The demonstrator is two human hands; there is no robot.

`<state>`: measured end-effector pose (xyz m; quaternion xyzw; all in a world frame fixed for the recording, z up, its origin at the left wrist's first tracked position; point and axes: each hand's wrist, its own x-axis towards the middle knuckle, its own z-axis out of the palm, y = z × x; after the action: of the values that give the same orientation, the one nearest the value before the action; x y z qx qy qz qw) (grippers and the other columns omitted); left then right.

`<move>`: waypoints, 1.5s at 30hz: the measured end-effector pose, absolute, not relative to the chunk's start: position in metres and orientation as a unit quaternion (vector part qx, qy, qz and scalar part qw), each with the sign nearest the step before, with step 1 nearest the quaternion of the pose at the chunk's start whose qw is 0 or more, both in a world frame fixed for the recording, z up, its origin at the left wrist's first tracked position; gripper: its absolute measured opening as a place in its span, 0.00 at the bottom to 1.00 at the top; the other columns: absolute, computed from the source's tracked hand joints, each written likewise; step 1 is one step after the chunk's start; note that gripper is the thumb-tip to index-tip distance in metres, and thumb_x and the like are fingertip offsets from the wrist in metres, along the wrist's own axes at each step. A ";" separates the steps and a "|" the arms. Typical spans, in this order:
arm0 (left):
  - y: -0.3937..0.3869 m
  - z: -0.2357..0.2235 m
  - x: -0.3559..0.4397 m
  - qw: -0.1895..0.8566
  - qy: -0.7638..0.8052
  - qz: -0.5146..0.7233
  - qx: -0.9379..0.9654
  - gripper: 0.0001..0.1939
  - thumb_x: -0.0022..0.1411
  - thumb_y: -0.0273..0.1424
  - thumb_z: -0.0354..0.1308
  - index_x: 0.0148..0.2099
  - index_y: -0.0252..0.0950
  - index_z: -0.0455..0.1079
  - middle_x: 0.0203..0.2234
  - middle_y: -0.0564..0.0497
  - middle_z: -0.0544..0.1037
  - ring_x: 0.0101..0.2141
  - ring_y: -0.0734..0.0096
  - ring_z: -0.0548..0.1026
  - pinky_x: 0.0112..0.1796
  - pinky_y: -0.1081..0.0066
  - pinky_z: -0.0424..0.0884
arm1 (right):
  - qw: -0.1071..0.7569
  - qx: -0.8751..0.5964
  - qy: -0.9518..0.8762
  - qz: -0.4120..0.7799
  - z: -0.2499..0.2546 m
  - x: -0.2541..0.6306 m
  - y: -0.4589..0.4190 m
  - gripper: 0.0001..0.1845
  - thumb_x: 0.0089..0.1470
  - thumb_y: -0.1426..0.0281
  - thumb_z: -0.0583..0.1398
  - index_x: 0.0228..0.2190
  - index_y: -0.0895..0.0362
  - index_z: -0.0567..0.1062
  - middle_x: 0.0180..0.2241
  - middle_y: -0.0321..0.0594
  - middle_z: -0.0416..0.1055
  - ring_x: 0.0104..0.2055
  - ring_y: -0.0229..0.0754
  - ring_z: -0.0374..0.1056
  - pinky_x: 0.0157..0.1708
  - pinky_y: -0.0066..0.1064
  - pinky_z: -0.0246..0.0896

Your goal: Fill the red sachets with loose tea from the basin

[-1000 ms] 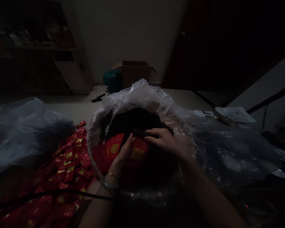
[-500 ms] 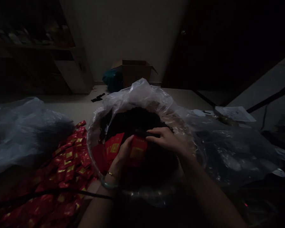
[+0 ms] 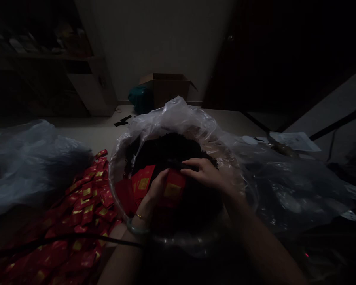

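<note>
My left hand (image 3: 156, 187) is closed on a red packet (image 3: 174, 189) with a gold square, holding it upright over a lined tub. At the packet's top edge, my right hand (image 3: 202, 172) has its fingers bent together around something dark that I cannot make out. Below and behind both hands lies a heap of dark, loose, leaf-like material (image 3: 172, 146). It sits inside a clear plastic liner (image 3: 178, 107) spread over the round tub. More flat red packets (image 3: 142, 184) rest inside the tub's left side, by my left hand.
A large pile of filled red packets (image 3: 87, 209) spreads at the left, beside a big clear plastic bag (image 3: 38, 162). Clear bags (image 3: 293, 190) lie at the right. An open cardboard box (image 3: 170, 89) and a teal bag (image 3: 141, 99) stand by the wall. A dark cord (image 3: 65, 236) crosses the lower left.
The red packet in my left hand has shifted slightly to the right. My right hand has moved a little left at its top edge.
</note>
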<state>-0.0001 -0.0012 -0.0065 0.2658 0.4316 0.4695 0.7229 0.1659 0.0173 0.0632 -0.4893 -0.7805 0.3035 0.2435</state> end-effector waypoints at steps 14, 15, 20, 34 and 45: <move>-0.001 -0.006 0.000 0.747 0.392 0.488 0.222 0.15 0.52 0.39 0.58 0.32 0.31 0.74 0.22 0.51 0.79 0.25 0.68 0.74 0.30 0.70 0.70 | 0.255 -0.466 -0.800 0.278 0.059 0.164 0.018 0.12 0.52 0.66 0.60 0.38 0.57 0.79 0.34 0.39 0.77 0.35 0.41 0.71 0.33 0.28 0.62; -0.001 -0.004 0.000 0.754 0.391 0.482 0.217 0.15 0.52 0.40 0.58 0.32 0.30 0.74 0.22 0.51 0.78 0.24 0.69 0.74 0.29 0.71 0.70 | 0.259 -0.464 -0.801 0.275 0.058 0.164 0.019 0.12 0.52 0.66 0.61 0.38 0.57 0.79 0.33 0.39 0.77 0.34 0.41 0.71 0.33 0.28 0.62; -0.002 0.000 0.002 0.752 0.402 0.488 0.186 0.14 0.55 0.36 0.54 0.33 0.30 0.74 0.20 0.51 0.77 0.24 0.69 0.74 0.30 0.71 0.70 | 0.270 -0.457 -0.802 0.274 0.055 0.165 0.021 0.11 0.52 0.67 0.60 0.36 0.57 0.79 0.31 0.39 0.77 0.32 0.41 0.71 0.32 0.28 0.62; -0.005 -0.004 -0.001 0.776 0.386 0.412 0.281 0.31 0.54 0.55 0.51 0.38 0.31 0.75 0.23 0.45 0.79 0.21 0.65 0.74 0.24 0.67 0.70 | 0.147 -0.519 -0.751 0.380 0.062 0.199 0.035 0.26 0.50 0.56 0.60 0.47 0.57 0.74 0.36 0.41 0.76 0.34 0.42 0.71 0.30 0.28 0.63; 0.003 -0.006 0.000 0.657 0.409 0.551 0.311 0.19 0.44 0.39 0.66 0.38 0.35 0.75 0.30 0.49 0.80 0.33 0.64 0.76 0.37 0.68 0.71 | 0.185 -0.561 -0.745 0.310 0.030 0.225 0.052 0.18 0.50 0.61 0.59 0.41 0.57 0.77 0.42 0.44 0.76 0.43 0.46 0.71 0.40 0.33 0.64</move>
<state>0.0003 0.0026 -0.0057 0.3113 0.4091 0.5511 0.6573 0.2249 0.0520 0.0297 -0.5608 -0.7452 0.3098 0.1849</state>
